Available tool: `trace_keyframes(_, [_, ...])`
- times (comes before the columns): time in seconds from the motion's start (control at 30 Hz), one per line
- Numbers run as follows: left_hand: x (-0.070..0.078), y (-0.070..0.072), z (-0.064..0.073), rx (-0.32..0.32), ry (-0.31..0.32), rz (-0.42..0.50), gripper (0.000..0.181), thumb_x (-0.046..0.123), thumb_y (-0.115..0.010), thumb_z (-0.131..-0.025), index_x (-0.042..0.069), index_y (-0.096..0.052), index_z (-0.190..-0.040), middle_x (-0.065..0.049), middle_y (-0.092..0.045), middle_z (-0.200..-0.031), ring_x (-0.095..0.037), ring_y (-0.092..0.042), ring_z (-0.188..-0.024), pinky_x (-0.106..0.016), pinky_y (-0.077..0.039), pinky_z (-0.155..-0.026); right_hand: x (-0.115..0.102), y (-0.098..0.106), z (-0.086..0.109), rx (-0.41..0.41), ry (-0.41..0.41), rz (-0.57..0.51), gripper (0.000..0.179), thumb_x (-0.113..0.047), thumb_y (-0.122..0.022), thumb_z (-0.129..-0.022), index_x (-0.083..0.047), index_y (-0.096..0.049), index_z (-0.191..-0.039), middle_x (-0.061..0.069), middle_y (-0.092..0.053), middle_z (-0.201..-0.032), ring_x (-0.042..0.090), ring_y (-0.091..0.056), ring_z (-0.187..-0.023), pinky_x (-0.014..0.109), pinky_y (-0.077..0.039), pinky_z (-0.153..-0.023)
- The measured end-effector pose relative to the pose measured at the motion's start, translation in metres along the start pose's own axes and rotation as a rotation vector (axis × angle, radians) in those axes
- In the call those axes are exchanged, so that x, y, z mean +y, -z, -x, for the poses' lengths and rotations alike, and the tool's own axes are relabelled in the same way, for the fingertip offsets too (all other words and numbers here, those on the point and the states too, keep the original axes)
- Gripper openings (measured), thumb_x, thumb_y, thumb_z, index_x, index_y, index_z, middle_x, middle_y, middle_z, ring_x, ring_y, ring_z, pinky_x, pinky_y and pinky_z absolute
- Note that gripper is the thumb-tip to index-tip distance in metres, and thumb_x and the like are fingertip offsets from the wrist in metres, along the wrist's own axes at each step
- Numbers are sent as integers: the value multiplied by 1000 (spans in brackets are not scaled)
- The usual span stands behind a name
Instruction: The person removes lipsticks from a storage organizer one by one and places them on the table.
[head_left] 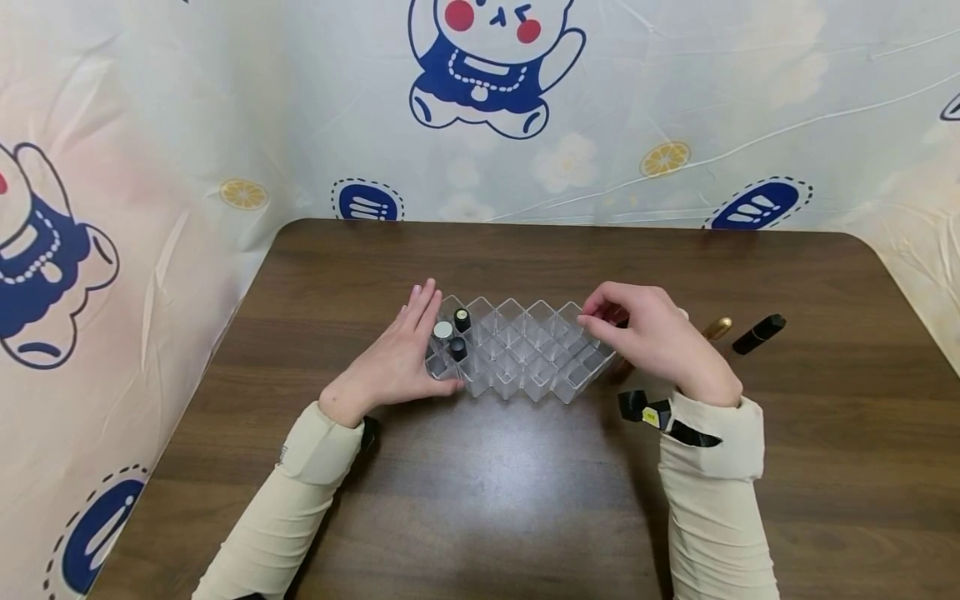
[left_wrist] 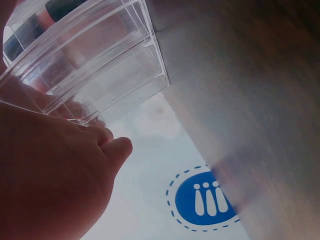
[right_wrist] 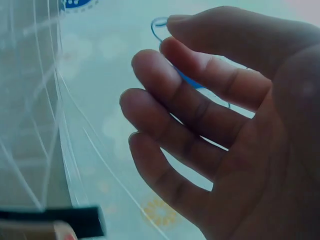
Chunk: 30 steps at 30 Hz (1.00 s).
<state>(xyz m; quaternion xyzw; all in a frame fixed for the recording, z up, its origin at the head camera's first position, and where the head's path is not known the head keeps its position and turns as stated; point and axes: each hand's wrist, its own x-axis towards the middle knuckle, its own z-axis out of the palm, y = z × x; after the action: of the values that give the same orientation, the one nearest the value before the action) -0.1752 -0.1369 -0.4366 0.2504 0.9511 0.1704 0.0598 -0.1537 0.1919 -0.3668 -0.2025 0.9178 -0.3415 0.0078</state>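
Note:
A clear acrylic organizer [head_left: 525, 346] with a grid of diamond-shaped compartments stands on the table. Three tubes occupy its left end: a dark one [head_left: 462, 319], one with a pale top [head_left: 443, 330] and a black one [head_left: 457, 348]. My left hand [head_left: 397, 354] rests along that end, fingers extended and thumb at the near side; the left wrist view shows the organizer [left_wrist: 107, 70] close up. Over the right end hovers my right hand [head_left: 656, 329], its fingers [right_wrist: 195, 115] loosely bent with nothing between them. A dark tube [right_wrist: 75, 221] lies low in the right wrist view.
Right of the right hand, a gold tube [head_left: 717, 328] and a black lipstick-like tube [head_left: 759, 334] lie on the brown wooden table [head_left: 510, 508]. Behind the table hangs a printed cloth [head_left: 300, 108]. A black strap [head_left: 693, 433] circles the right cuff.

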Motion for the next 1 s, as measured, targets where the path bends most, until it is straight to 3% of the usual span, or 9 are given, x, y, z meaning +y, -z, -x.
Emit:
trace_keyframes(0.2, [1, 1, 0, -4, 2, 6, 125, 58, -75, -70, 3, 0, -155, -8, 14, -163, -28, 9, -151, -49, -11, -122, -9, -13, -7, -18, 68, -22, 4, -12, -64, -91, -11, -67, -92, -1, -69, -86, 12, -59, -79, 33, -53, -76])
trace_keyframes(0.33, [1, 2, 1, -7, 4, 4, 125, 58, -75, -70, 4, 0, -155, -8, 14, -163, -29, 8, -151, -48, -11, -122, -15, -21, -11, -27, 108, -40, 4, -11, -63, -91, -11, -68, -90, -2, -68, -85, 12, -59, -78, 38, -54, -77])
trace_keyframes(0.53, [1, 2, 1, -3, 1, 3, 125, 58, -75, -70, 3, 0, -155, -8, 13, -163, -30, 6, -151, -49, -11, -122, -22, -31, -15, -40, 155, -35, 4, -12, -64, -90, -10, -67, -90, -3, -67, -84, 11, -59, -79, 35, -52, -72])
trace_keyframes(1.0, [0, 1, 2, 0, -1, 1, 124, 59, -74, -71, 3, -2, -155, -6, 14, -163, -28, 8, -151, -49, -13, -122, -39, -51, -23, -56, 239, 7, 5, -13, -65, -89, -11, -68, -91, -4, -67, -85, 9, -60, -80, 32, -53, -76])
